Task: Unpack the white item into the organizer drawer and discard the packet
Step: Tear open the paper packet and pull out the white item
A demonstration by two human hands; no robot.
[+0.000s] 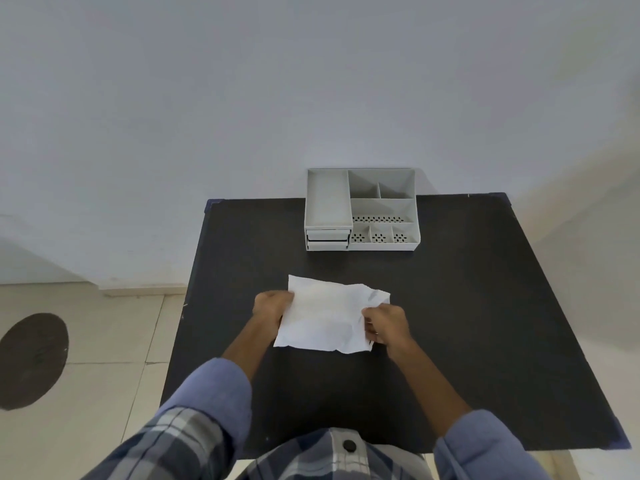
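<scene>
**White packet held at both edges over black table**

Plaid shirt (322,459) with dark button at bottom of view, rolled blue cuffs on both forearms reaching forward over black table (485,306).

Left hand (272,306) clenched on left edge of white packet (329,315), fingers curled around edge. Right hand (386,323) pinching right edge near lower corner, fingers closed on material. Packet flat and wrinkled, upper right corner crumpled, lifted or resting just above table centre; contact with surface impossible to tell. Contents not visible.

Grey organizer (362,209) well apart from packet, at far edge of table against pale wall (311,81). One long compartment on left, several smaller compartments on right, some with perforated floors. Two small drawers (327,239) stacked at front left, both pushed in.

Tiled floor (104,341) to left, with dark round patch (33,360) near left edge.
</scene>
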